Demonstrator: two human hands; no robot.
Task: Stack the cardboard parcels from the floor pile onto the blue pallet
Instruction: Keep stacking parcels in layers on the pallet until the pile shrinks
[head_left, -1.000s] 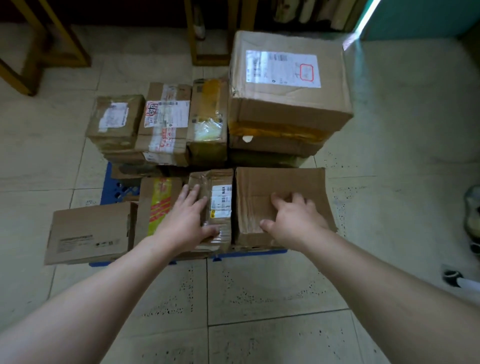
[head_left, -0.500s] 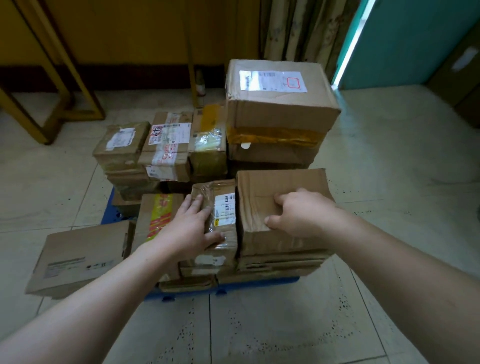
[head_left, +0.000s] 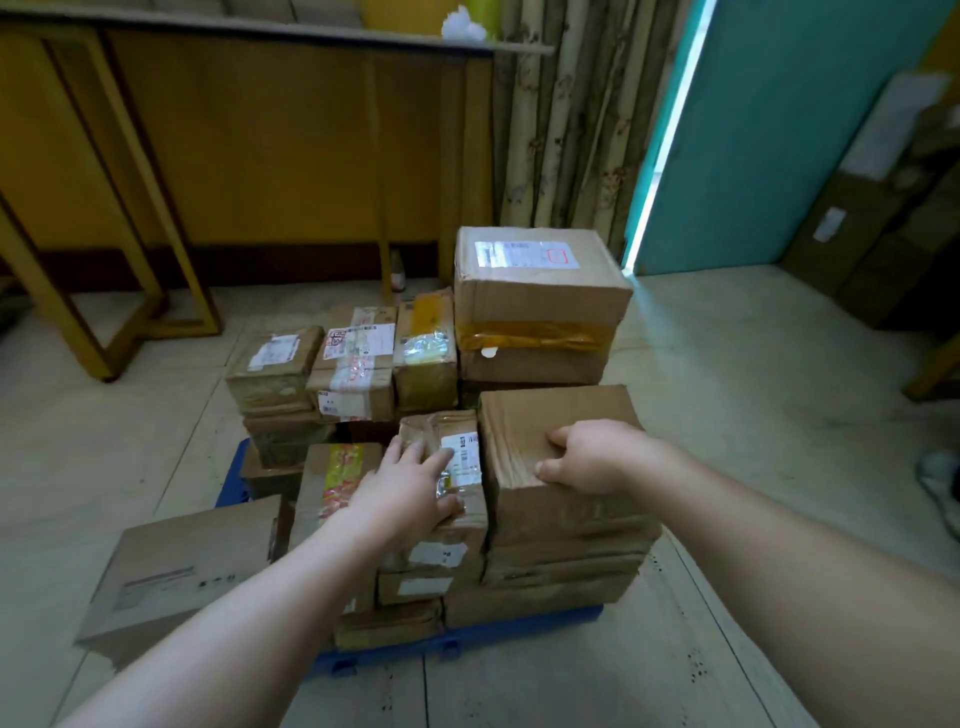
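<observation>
The blue pallet (head_left: 467, 642) lies on the tiled floor (head_left: 753, 415) and carries the stacked cardboard parcels (head_left: 353, 374), with the largest box (head_left: 540, 291) topping the rear right column. At the front right, the plain brown parcel (head_left: 561, 410) tops its column. The right hand (head_left: 597, 457) rests on its top face, fingers curled in and enclosing nothing. Touching that parcel's left side is the smaller taped parcel (head_left: 460, 449), on which the left hand (head_left: 405, 486) lies flat, fingers straight, gripping nothing.

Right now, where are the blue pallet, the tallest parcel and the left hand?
blue pallet (head_left: 519, 631): head view, front edge.
tallest parcel (head_left: 540, 286): head view, bare cardboard below its label.
left hand (head_left: 410, 493): head view, back of the hand.
</observation>
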